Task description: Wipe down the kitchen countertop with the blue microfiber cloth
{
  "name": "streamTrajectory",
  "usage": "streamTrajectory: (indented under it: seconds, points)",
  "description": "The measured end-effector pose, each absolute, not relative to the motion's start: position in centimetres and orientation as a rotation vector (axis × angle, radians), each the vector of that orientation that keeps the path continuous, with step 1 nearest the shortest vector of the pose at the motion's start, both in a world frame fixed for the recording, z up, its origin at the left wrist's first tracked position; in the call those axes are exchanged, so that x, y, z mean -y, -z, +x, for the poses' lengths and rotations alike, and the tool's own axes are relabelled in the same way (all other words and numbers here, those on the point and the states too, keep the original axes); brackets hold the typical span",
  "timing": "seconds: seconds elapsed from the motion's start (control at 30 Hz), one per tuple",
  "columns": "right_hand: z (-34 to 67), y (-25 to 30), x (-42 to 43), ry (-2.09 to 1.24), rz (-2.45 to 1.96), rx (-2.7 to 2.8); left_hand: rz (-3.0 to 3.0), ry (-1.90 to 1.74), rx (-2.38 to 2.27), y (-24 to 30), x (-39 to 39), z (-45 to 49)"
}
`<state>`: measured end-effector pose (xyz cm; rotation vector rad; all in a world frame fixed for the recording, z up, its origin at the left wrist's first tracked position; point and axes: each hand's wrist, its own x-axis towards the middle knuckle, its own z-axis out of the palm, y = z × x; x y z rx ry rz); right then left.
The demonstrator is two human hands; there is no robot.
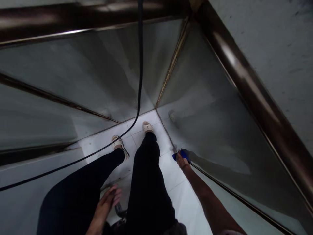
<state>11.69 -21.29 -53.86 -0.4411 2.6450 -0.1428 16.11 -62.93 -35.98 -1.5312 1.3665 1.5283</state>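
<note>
I look down at my own legs in black trousers and light shoes on a white tiled floor (pixel 171 173). My right hand (pixel 181 160) reaches down to the foot of a glass panel (pixel 210 107) and is closed on a blue cloth (pixel 184 154) pressed at the panel's lower edge. My left hand (pixel 110 199) hangs low between my legs with its fingers loosely together; nothing shows in it. A dark object lies on the floor just beneath that hand, too dim to name.
Glass panels meet in a corner ahead, framed by dark brown metal rails (pixel 246 81). A black cable (pixel 140 75) hangs from above and runs off to the lower left across the floor. A grey wall (pixel 281 42) rises at the right.
</note>
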Motion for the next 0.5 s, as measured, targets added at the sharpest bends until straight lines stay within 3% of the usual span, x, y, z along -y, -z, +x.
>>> streamTrajectory:
  seconds: [0.23, 0.5]
  points:
    - [2.7, 53.5, 23.9, -0.02, -0.477, -2.704, -1.272, -1.486, -1.361, 38.2, 60.4, 15.1]
    - [-7.2, 51.6, 26.2, 0.055, -0.638, -2.807, -1.223, -1.568, -1.362, 38.2, 60.0, 14.1]
